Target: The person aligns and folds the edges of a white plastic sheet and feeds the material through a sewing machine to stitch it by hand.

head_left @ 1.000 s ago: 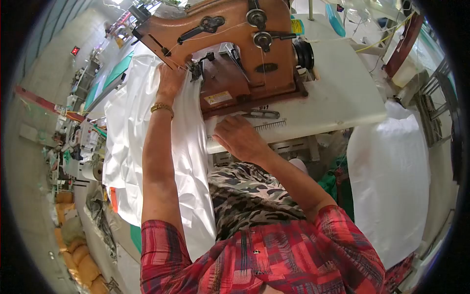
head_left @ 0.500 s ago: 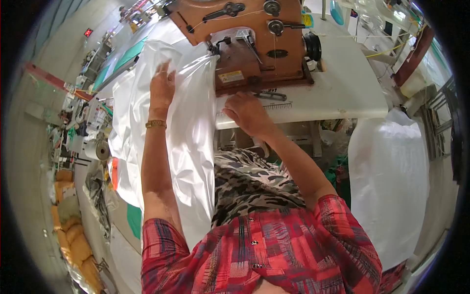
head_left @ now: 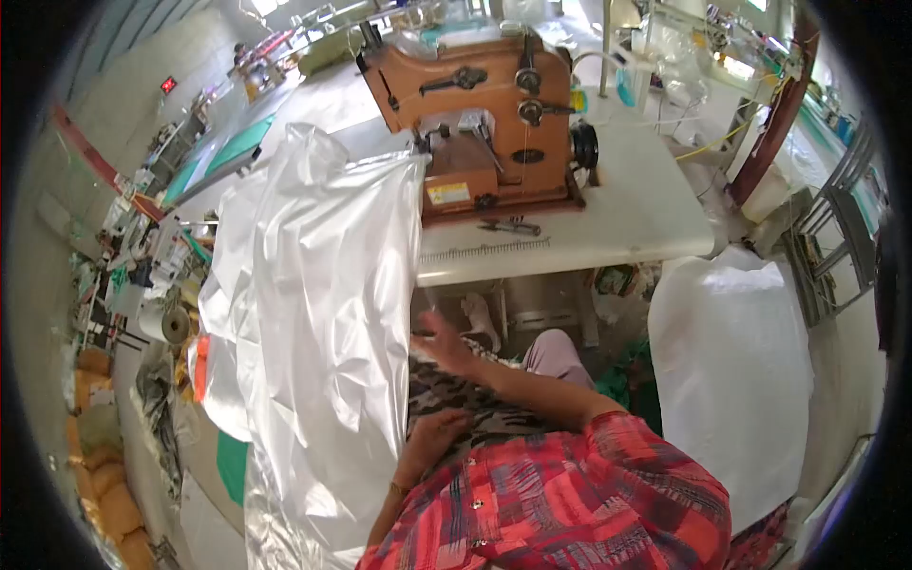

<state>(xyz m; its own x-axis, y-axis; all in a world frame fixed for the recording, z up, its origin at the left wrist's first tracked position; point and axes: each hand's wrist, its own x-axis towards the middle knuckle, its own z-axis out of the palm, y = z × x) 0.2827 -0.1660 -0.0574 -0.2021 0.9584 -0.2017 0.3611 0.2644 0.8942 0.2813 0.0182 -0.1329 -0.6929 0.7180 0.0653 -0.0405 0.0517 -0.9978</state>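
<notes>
The right grip (head_left: 448,350) hangs in front of the surface (head_left: 646,223), blurred, its fingers apart and holding nothing. Below it, the left grip (head_left: 437,437) is over the camouflage cloth (head_left: 494,410) on the lap; its fingers look bent, but I cannot tell whether they are together or pinching anything.

Just beside both grips is the glossy white sheet (head_left: 323,285). It covers the left end of the surface, one upper corner reaching the sewing machine (head_left: 553,133), and drops in long creases over the front edge.

It looks thin, light and limp — slippery too, judging by the shine — and more likely to crease or slide than break. The hanging length probably drags a little. The right-hand border seems the best place to take hold, a folded pinch near the surface's front edge, with a second hold by the machine-side corner.

Farther right, a small metal tool (head_left: 518,227) lies behind the ruler scale (head_left: 484,251) along the front edge.
</notes>
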